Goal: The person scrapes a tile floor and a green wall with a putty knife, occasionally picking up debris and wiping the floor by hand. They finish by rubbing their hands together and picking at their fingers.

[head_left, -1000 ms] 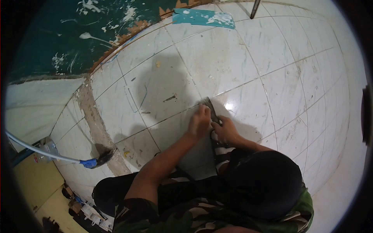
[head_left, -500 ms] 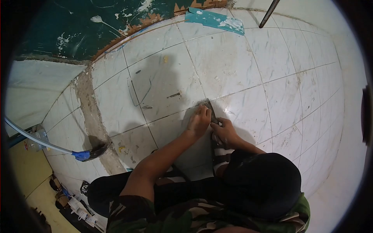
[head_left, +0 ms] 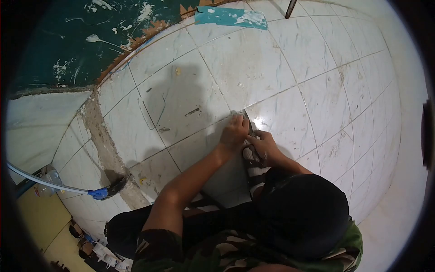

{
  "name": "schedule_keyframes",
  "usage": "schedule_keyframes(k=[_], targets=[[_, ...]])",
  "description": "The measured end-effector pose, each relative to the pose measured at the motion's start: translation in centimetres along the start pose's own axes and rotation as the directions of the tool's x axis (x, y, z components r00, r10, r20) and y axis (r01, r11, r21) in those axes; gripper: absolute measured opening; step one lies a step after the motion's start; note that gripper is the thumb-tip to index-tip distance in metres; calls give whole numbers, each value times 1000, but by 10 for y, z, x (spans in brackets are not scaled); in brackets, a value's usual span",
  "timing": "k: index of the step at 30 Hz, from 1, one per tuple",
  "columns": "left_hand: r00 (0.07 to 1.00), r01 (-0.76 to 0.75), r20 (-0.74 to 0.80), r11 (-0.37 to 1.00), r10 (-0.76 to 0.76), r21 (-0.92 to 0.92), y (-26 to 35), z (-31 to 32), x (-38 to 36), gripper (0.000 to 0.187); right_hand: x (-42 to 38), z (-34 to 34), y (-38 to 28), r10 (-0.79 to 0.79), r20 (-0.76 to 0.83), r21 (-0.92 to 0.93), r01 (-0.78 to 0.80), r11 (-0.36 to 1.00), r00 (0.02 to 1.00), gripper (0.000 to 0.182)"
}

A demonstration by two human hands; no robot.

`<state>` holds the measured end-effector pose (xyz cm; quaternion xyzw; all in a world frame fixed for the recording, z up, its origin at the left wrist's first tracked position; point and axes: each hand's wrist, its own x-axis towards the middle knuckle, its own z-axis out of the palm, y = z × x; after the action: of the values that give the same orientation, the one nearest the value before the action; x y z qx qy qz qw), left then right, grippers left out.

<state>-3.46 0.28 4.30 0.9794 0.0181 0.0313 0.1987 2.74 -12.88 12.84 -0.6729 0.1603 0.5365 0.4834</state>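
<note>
My left hand (head_left: 234,132) is closed, its fingers curled down beside a dark, narrow flat strip (head_left: 248,119). Small pale bits (head_left: 238,112) show at its fingertips, but what the fingers grip is hidden. My right hand (head_left: 265,147) is closed around the near end of the same strip, thumb toward the left hand. Both hands are low over the white tiled floor (head_left: 272,99), close to a tile joint. Just below them is my foot in a strapped sandal (head_left: 254,170). The lower part of the strip is covered by the hands.
Thin wire (head_left: 156,113) and small dark scraps (head_left: 192,111) lie on the tiles ahead to the left. A teal paint-spotted sheet (head_left: 231,17) is at the back. A rough cement strip (head_left: 102,131) runs along the left, near a blue-wrapped brush-like end (head_left: 102,192) on a pale pole.
The camera view has shifted slightly, so the floor items appear farther left. My left hand sits slightly higher in view, fingers still curled; the right hand remains at the strip.
</note>
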Motion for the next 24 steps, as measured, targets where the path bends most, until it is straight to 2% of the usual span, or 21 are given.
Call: schedule_keyframes(k=[2,4,6,10,12,14,16,18,21,24], targets=[[1000,-8,17,999,8,-39,-3,-10,1,22,2,-2,1,-45,21,-14,46,999,999,34],[999,-12,31,997,14,-79,-3,-8,1,21,10,-7,23,-164,23,7,164,986,986,34],[989,-137,-45,987,141,83,-1,-1,-1,23,12,-13,38,-168,40,18,167,986,985,35],[990,-131,61,989,127,73,0,2,2,24,10,-8,41,-166,17,91,163,982,986,36],[979,-146,-121,977,166,156,-3,2,14,23,16,-5,34,-169,-17,131,170,977,985,36],[982,-120,-121,975,144,188,-5,21,30,24,32,-9,20,-221,-46,182,226,957,974,34],[985,-95,-121,971,124,218,2,20,32,26,30,-27,23,-198,-31,108,200,974,980,33],[984,-170,69,981,164,91,9,8,23,27,28,-32,19,-184,-12,37,184,982,983,32],[994,-111,0,989,112,102,11,3,29,29,26,-31,7,-130,-31,-50,128,991,991,30],[989,-123,-65,980,135,159,0,10,53,25,38,-30,-14,-107,-19,63,108,992,994,29]])
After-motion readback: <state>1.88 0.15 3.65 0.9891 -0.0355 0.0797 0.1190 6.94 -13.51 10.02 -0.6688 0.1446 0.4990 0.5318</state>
